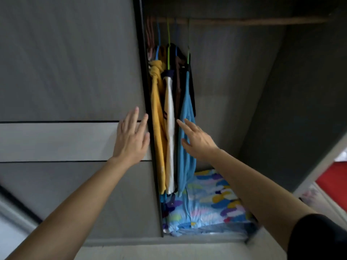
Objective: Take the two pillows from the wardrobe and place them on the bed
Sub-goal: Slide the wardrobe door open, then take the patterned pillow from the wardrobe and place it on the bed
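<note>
A pillow [210, 201] in a light-blue cover with yellow, purple and pink blotches lies on the wardrobe floor, partly under the hanging clothes. I cannot tell whether a second pillow lies beneath it. My left hand [131, 137] is open, fingers spread, flat against the edge of the grey sliding door [71, 76]. My right hand [197, 139] is open and reaches into the wardrobe, its fingertips against a hanging blue garment [185, 147]. Both hands are well above the pillow.
Yellow [157, 117], white [170, 128] and dark garments hang from a wooden rail [244, 21] at the left of the opening. The wardrobe's right half holds only the dark side wall [300, 109]. Something red [336, 179] shows outside at far right.
</note>
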`<state>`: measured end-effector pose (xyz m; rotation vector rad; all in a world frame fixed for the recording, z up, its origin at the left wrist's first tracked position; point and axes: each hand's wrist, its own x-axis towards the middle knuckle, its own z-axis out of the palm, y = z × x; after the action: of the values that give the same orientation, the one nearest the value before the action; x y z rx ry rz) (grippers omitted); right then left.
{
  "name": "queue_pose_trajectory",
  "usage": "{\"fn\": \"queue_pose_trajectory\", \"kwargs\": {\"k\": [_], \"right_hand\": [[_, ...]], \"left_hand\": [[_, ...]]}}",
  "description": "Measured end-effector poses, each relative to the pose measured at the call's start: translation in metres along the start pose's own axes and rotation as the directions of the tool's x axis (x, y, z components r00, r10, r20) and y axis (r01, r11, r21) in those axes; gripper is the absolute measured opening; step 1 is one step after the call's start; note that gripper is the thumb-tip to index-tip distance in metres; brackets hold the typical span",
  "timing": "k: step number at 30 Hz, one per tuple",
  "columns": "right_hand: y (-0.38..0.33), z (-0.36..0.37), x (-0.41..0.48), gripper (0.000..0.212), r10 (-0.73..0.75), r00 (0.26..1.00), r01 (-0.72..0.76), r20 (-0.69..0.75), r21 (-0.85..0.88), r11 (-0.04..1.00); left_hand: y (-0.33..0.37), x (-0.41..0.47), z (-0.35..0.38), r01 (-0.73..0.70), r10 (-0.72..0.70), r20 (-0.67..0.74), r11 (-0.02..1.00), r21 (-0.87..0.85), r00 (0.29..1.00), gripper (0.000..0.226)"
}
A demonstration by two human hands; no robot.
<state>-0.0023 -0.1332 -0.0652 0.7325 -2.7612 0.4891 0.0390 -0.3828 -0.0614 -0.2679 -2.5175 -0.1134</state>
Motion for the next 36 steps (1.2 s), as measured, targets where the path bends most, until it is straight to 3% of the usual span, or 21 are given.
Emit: {"fn": "queue_pose_trajectory", "kwargs": {"k": [5,10,19,27,33,36], "right_hand": [[0.091,0.005,-0.082,0.069,0.199,0.978,-0.182,0.059,-0.214,0.96],[0.17,-0.008,-0.128,0.064,0.344,0.939,-0.336,-0.017,-0.264,0.904],[0.308,0.025,-0.103,0.066,0.399,0.916,-0.397,-0.027,-0.183,0.899],[0.402,0.134,-0.066,0.072,0.348,0.918,-0.34,0.19,-0.073,0.938],[0.437,0.238,-0.078,0.075,0.337,0.87,-0.35,0.36,-0.031,0.936],[0.452,0.293,-0.087,0.073,0.342,0.857,-0.355,0.385,-0.04,0.934]], "left_hand": [[0.077,-0.005,0.059,-0.203,0.206,0.109,0.978,-0.041,0.972,0.059],[0.129,0.023,0.107,-0.279,0.283,0.261,0.959,-0.053,0.923,0.061],[0.201,0.084,0.221,-0.122,0.146,0.369,0.989,-0.088,0.918,0.062],[0.215,0.073,0.341,-0.013,0.039,0.514,0.998,-0.055,0.857,0.063],[0.216,0.031,0.435,0.08,-0.012,0.674,0.994,-0.07,0.739,0.066],[0.213,0.007,0.49,0.086,0.002,0.697,0.992,-0.091,0.717,0.061]]}}
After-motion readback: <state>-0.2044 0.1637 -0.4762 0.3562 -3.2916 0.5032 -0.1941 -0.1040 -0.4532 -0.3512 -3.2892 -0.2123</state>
